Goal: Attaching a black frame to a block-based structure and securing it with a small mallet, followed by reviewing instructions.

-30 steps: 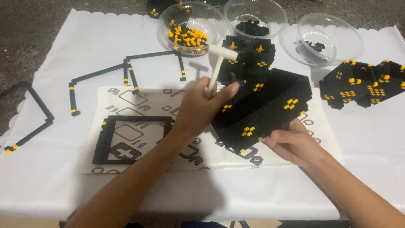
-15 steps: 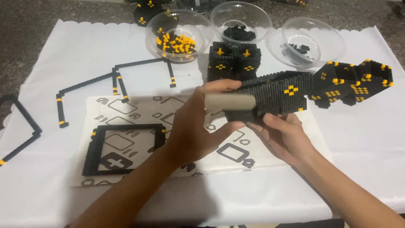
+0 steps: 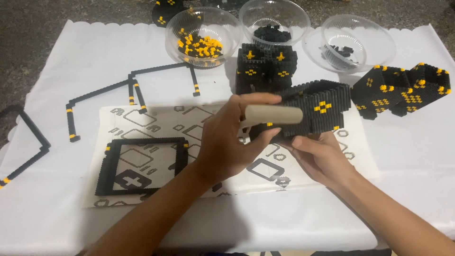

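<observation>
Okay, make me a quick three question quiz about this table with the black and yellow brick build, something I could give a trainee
1. True or false: the left hand holds a pale wooden cylinder against the black brick block.
2. Which clear bowl holds the yellow pieces? A) the left bowl B) the middle bowl C) the right bowl
3. Fill in: the flat black square frame lies on the printed ____ sheet, to the left of both hands.

Key
1. True. The right hand supports the block from below.
2. A. The other two bowls hold dark pieces.
3. Paper.
</observation>
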